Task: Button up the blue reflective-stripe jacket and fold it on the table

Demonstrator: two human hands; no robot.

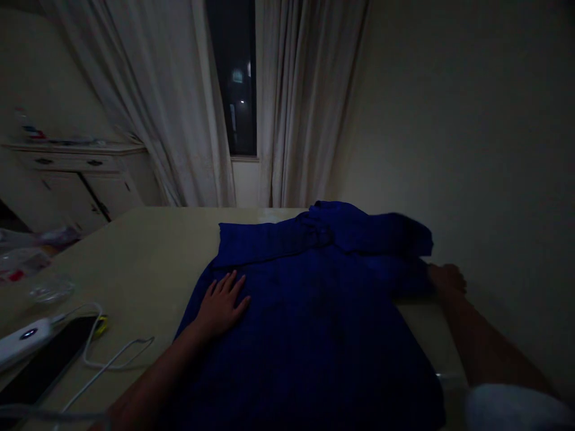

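A dark blue shirt (305,323) lies spread over the table, with one sleeve (265,240) laid across its upper part. At the right, another section of the sleeve fabric (390,233) reaches out towards the wall. My left hand (222,305) rests flat on the left side of the shirt, fingers spread. Out at the right edge, my right hand (448,279) is closed at the end of the lower blue fabric, its fingers curled and partly hidden in the dim light.
On the left of the pale table (148,257) lie a black phone (49,359), a white device (27,341) and a white cable (96,359). Clear plastic wrap (51,289) sits behind them. A cabinet (85,185), curtains (300,108) and a wall (471,131) stand beyond.
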